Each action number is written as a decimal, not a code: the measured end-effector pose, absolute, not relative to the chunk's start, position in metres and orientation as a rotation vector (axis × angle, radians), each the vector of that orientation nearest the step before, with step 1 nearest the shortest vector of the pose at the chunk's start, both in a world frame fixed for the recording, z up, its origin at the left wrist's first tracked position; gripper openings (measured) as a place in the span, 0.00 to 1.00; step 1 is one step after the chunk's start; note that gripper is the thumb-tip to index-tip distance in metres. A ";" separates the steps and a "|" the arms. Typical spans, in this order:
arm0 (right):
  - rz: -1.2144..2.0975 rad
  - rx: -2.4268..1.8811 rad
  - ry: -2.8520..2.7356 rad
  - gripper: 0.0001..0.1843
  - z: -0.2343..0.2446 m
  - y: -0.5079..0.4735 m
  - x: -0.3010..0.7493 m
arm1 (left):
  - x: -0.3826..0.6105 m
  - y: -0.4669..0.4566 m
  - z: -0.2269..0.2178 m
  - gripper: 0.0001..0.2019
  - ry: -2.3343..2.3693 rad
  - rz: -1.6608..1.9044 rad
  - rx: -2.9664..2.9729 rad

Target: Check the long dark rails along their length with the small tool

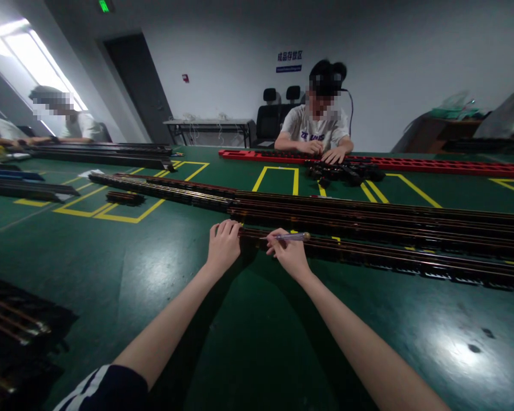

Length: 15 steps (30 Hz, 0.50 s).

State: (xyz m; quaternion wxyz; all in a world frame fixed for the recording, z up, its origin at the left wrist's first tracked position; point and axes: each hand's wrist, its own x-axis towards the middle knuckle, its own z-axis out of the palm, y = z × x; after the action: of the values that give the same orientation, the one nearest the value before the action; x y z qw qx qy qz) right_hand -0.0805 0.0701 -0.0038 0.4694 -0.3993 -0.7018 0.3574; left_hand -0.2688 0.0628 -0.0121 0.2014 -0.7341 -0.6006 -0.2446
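Observation:
My left hand (224, 246) is closed over the near end of a long black strip with copper-coloured lines (377, 255), which runs off to the right. In my right hand (289, 254), just to the right of it, is a small screwdriver (297, 236) with a clear purplish handle. Its thin shaft points left, over the strip between my two hands. Exactly where the tip touches, if it does, I cannot make out. Behind this strip lies a bundle of similar long black strips (368, 220), side by side.
A short black piece (125, 197) lies left on the green table (154, 319) marked with yellow tape. More black strips (17, 319) fill the left front. Across the table, a person (314, 128) handles dark parts (346, 171) beside a red rail (432, 165). Other people sit left.

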 end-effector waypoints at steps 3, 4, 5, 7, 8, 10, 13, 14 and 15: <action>0.862 -1.005 -1.679 0.21 -0.002 0.069 -0.078 | -0.270 0.063 -0.012 0.18 -1.631 -0.720 -2.121; 0.855 -1.011 -1.669 0.21 -0.001 0.068 -0.077 | -0.271 0.063 -0.012 0.19 -1.613 -0.730 -2.151; 0.845 -1.016 -1.663 0.21 -0.001 0.068 -0.076 | -0.271 0.063 -0.012 0.20 -1.596 -0.738 -2.183; 0.814 -1.021 -1.667 0.21 -0.001 0.067 -0.074 | -0.269 0.062 -0.013 0.21 -1.568 -0.749 -2.243; 0.795 -1.023 -1.678 0.21 -0.002 0.067 -0.072 | -0.268 0.063 -0.013 0.22 -1.561 -0.750 -2.267; 0.762 -1.031 -1.723 0.20 -0.003 0.066 -0.066 | -0.263 0.064 -0.012 0.22 -1.551 -0.728 -2.310; 0.730 -1.065 -1.811 0.19 -0.006 0.066 -0.058 | -0.254 0.066 -0.010 0.22 -1.541 -0.654 -2.365; 0.723 -1.076 -1.837 0.19 -0.006 0.066 -0.055 | -0.251 0.068 -0.009 0.22 -1.543 -0.632 -2.378; 0.720 -1.086 -1.857 0.19 -0.007 0.066 -0.053 | -0.249 0.069 -0.007 0.21 -1.546 -0.615 -2.390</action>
State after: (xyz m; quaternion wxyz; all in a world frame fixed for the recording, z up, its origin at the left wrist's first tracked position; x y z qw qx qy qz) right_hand -0.0531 0.0663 -0.0069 0.4229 -0.4339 -0.7417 0.2877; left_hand -0.2489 0.0687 -0.0071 0.1143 -0.8154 -0.5274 -0.2096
